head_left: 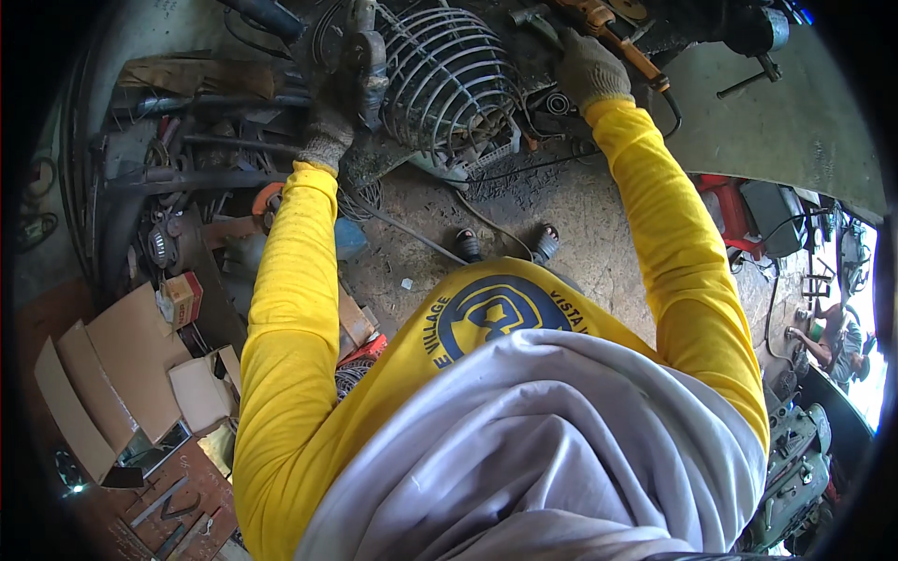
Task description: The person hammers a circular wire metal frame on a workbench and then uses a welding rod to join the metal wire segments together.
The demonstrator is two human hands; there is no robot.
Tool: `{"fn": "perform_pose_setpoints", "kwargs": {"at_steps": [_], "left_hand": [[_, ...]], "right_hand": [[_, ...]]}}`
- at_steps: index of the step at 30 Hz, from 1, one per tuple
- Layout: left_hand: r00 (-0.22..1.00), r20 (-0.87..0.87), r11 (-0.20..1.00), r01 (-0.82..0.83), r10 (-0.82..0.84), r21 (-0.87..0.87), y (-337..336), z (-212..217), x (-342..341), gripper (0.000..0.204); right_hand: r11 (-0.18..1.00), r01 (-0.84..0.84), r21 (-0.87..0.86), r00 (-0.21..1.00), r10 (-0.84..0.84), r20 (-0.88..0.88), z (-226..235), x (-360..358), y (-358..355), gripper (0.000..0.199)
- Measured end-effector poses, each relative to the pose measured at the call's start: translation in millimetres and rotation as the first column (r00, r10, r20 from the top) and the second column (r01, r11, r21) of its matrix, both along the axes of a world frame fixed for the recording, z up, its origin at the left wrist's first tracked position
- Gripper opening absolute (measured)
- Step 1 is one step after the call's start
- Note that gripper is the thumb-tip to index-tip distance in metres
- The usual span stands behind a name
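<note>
My right hand (594,71), in a knitted work glove, is closed at the far right of the workbench. A hammer (531,14) extends from its fingers, head pointing to the far left. Just beyond that hand lies an orange corded power tool (619,42). My left hand (329,120), also gloved, reaches to the far left beside an upright, worn metal part with a round end (367,58). Deep shadow hides the left fingers, so their grip is unclear. Between both hands sits a domed cage of curved metal bars (449,75).
A bench vise (753,35) stands at the far right. Pipes and metal scrap (201,178) crowd the left, above open cardboard boxes (131,351). A cable crosses the stained floor (402,234) near my sandalled feet. Another person (837,341) crouches at the right.
</note>
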State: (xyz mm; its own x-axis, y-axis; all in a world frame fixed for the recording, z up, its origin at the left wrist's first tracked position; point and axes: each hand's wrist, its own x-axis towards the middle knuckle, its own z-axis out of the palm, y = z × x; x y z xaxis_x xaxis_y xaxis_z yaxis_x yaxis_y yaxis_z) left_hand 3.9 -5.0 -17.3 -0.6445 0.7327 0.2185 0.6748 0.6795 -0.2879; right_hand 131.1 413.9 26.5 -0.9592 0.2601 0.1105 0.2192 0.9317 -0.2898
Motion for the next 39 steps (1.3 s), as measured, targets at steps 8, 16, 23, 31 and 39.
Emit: {"fn": "perform_pose_setpoints", "kwargs": {"at_steps": [8,16,23,31,39], "left_hand": [[1.000,0.006,0.999,-0.012,0.012,0.038,-1.3,4.2,6.5,0.047],[0.999,0.011,0.997,-0.042,0.041,0.068,2.1,8.2,16.8,0.046],[0.997,0.023,0.992,-0.078,0.076,0.099,1.3,6.9,21.4,0.046],[0.996,0.034,0.988,-0.092,0.088,0.122,3.9,6.4,19.3,0.046],[0.995,0.058,0.982,-0.084,0.075,0.167,11.3,10.0,19.1,0.045]], "right_hand": [[0.997,-0.039,-0.061,0.997,0.043,0.060,-0.5,-27.8,-15.1,0.045],[0.998,-0.027,-0.051,1.000,0.027,0.003,18.2,-14.8,14.7,0.043],[0.992,-0.065,0.107,0.997,0.061,0.043,0.2,0.4,21.9,0.033],[0.994,0.037,0.104,0.970,-0.061,0.236,6.2,-20.4,22.1,0.031],[0.849,-0.416,0.327,0.902,0.338,0.268,-10.4,28.8,77.4,0.028]]}}
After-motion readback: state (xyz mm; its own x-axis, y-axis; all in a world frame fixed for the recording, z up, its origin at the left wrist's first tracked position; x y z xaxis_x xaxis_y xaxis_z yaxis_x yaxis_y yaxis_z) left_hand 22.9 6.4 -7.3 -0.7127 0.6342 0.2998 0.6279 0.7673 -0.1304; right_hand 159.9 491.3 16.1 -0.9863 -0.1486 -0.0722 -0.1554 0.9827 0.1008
